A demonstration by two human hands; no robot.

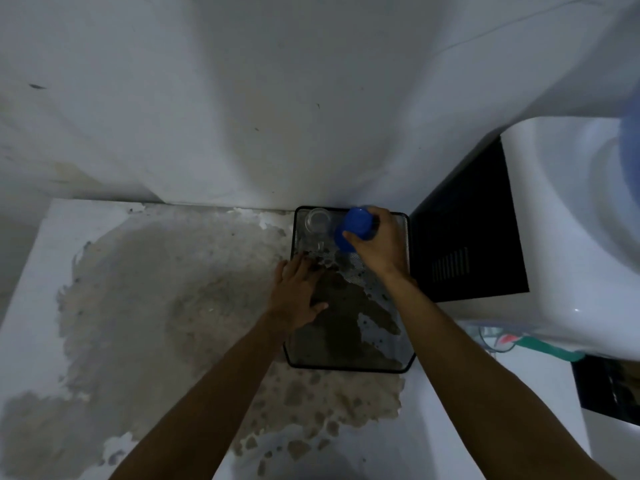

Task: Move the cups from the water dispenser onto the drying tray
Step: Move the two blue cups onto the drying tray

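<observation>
A black mesh drying tray (346, 355) lies on the floor against the wall, beside the water dispenser (568, 237). My right hand (381, 244) is shut on a blue cup (355, 226), held upside down over the tray's far right part. A clear glass cup (318, 220) stands in the tray's far left corner, just left of the blue cup. My left hand (298, 292) rests flat on the tray's left rim, fingers spread, holding nothing. Whether the blue cup touches the mesh is hidden by my hand.
The white floor has a large patch of worn, flaking paint (166, 306) to the left of the tray. The dispenser's black side panel (467, 244) stands right next to the tray. A green and red item (533, 344) lies under the dispenser's front.
</observation>
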